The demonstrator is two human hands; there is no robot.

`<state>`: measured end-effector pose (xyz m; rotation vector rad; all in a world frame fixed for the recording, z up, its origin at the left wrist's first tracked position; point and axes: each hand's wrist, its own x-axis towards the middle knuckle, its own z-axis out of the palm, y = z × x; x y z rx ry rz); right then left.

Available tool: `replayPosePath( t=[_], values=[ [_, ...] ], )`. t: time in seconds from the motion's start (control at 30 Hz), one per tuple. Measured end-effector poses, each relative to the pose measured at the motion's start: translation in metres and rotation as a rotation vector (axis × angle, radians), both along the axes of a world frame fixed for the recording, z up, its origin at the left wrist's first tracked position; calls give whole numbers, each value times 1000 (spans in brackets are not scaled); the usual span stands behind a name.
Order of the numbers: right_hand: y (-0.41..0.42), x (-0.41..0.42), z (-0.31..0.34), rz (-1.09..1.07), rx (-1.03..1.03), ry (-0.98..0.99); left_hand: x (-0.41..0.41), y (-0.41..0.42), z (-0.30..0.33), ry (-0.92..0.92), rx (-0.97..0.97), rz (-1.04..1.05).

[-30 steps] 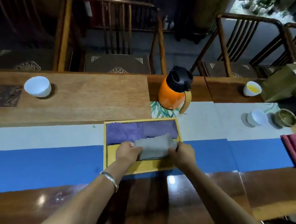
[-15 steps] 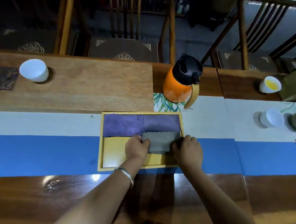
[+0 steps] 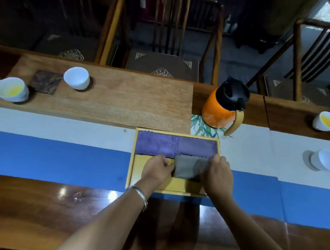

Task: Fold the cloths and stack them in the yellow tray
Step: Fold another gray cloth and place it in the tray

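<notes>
A: What were the hands doing at that moment?

B: Both were on the grey cloth (image 3: pixel 186 166). The left hand (image 3: pixel 156 169) had its fingers curled in at the cloth's left edge, gripping it there. The right hand (image 3: pixel 216 175) was curled round the right edge, with the fingertips up at the far corner.

A: So neither hand lay flat?

B: No. Both were closed on the fabric, knuckles up.

A: And where was that cloth?

B: Folded small and lying inside the yellow tray (image 3: pixel 130 168), in the near right part, just in front of the purple cloths.

A: How many purple ones?

B: Two. A lighter purple cloth (image 3: pixel 155 145) on the left and a darker purple cloth (image 3: pixel 198 147) on the right, side by side along the tray's far wall and touching in the middle. The near left part of the tray floor showed bare yellow.

A: Anything else on the table (image 3: pixel 50 214)?

B: An orange jug (image 3: pixel 219 112) with a black lid stood just behind the tray. A wooden board (image 3: pixel 122 100) lay to the left of it with a white cup (image 3: pixel 77 78) on it. The left wrist wore a silver bangle (image 3: pixel 140 196).
</notes>
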<state>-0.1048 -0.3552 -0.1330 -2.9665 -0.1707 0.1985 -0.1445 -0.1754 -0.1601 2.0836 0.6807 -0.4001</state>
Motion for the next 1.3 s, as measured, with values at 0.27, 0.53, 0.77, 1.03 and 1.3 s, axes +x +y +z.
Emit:
replayPosePath(
  t=[0.27, 0.53, 0.77, 1.03, 1.3],
  values=[
    [108, 2, 37, 418, -43, 19, -59, 120, 54, -47, 128, 126],
    [255, -63, 81, 807, -23, -67, -205, 254, 121, -52, 313, 423],
    [398, -210, 98, 1121, 55, -122, -429, 329, 148, 24, 380, 736],
    [516, -435, 96, 1524, 107, -51, -684, 344, 141, 125, 382, 1129],
    [562, -570, 66, 1849, -96, 119, -787, 315, 101, 127, 279, 1310]
  ],
)
